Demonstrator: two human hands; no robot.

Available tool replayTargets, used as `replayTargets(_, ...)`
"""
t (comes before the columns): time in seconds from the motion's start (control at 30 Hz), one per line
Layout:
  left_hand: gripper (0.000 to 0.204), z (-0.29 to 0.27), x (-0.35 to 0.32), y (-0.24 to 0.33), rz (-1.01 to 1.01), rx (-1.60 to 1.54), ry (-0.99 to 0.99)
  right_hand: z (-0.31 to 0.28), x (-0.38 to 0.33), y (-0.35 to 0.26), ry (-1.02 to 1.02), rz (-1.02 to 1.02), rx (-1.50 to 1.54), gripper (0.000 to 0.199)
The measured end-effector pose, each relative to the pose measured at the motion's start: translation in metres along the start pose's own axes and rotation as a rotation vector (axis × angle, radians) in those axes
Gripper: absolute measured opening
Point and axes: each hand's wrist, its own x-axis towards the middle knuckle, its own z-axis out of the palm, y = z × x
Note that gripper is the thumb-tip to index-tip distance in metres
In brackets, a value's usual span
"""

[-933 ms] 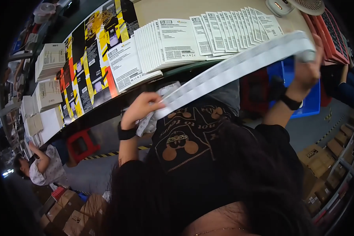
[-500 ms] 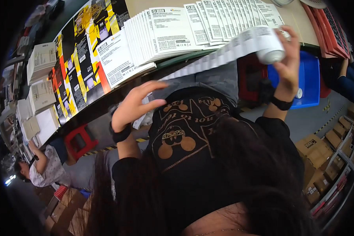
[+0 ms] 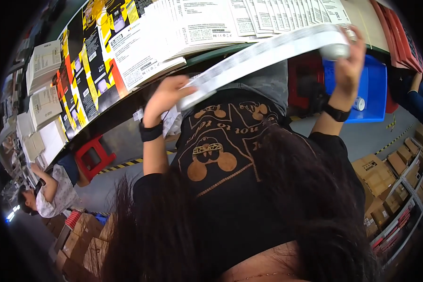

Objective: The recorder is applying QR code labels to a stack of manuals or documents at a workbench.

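My right hand (image 3: 348, 70) grips a roll of white labels (image 3: 334, 50), which is blurred by motion. From the roll a long label strip (image 3: 263, 54) stretches down to the left, in front of the table edge. The strip's lower left part is pinched in my left hand (image 3: 164, 97), its fingers bent over it. Just beyond the strip, white printed sheets (image 3: 199, 23) lie fanned in overlapping rows on the table.
Black and yellow printed boxes (image 3: 91, 70) lie on the table's left, beside stacked white packs (image 3: 44, 110). A blue bin (image 3: 373, 89) and red stools (image 3: 94, 155) stand below. Cartons (image 3: 373, 176) fill the right shelves. Another person (image 3: 56, 192) works at left.
My left hand, open half a second ago, has closed on the label strip. The strip is now drawn taut and higher. My right hand has shifted slightly right with the roll.
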Motion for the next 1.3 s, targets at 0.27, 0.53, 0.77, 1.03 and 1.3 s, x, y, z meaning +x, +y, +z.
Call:
replayTargets(0.27, 0.043, -0.037, -0.066, -0.155, -0.519, 0.622, 0.275, -0.045, 0.001, -0.021, 0.24, -0.09, -0.054, 0.074)
replayTargets(0.53, 0.043, 0.035, 0.016, 0.042, 0.641, -0.057, 0.258, 0.073, -0.007, -0.004, -0.593, 0.068, -0.068, 0.071)
replayTargets(0.77, 0.018, 0.023, 0.015, 0.059, 0.332, -0.457, -0.069, 0.066, -0.008, 0.007, -0.637, 0.091, -0.133, 0.069)
replayTargets(1.03, 0.029, -0.017, -0.043, -0.087, -0.588, 0.666, 0.129, -0.034, 0.005, -0.004, 0.178, -0.08, 0.028, 0.079)
replayTargets(1.3, 0.044, -0.012, -0.025, -0.027, -0.047, 0.324, 0.265, 0.01, -0.009, -0.005, -0.084, 0.029, -0.152, 0.072)
